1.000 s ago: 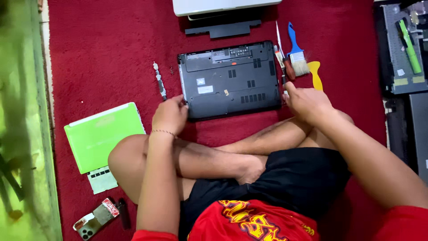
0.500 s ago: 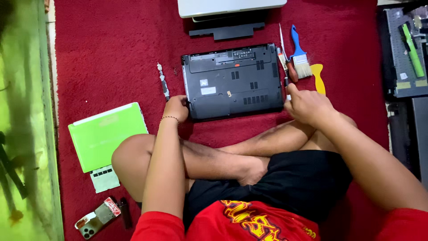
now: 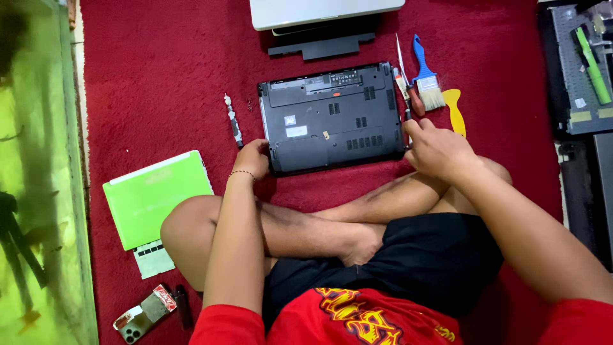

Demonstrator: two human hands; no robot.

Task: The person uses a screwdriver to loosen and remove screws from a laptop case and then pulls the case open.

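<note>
A black laptop (image 3: 332, 118) lies upside down on the red carpet (image 3: 159, 83) in front of my crossed legs. My left hand (image 3: 253, 158) grips its near left corner. At the near right corner my right hand (image 3: 437, 148) holds the laptop's edge, fingers curled around it. A small screwdriver (image 3: 234, 121) lies just left of the laptop, close to my left hand. Right of the laptop lie another screwdriver (image 3: 405, 86), a blue-handled brush (image 3: 426, 73) and a yellow pry tool (image 3: 454, 110), just beyond my right hand.
A black battery bar (image 3: 321, 46) and a white laptop (image 3: 319, 11) lie beyond the black one. A green laptop (image 3: 156, 198) with a pale card lies at left, a phone (image 3: 143, 314) near my knee. Dark panels (image 3: 581, 70) lie at right, a green surface (image 3: 35, 191) at left.
Both hands stay on the laptop's near corners. The view has drifted slightly, so everything sits a little further right in frame.
</note>
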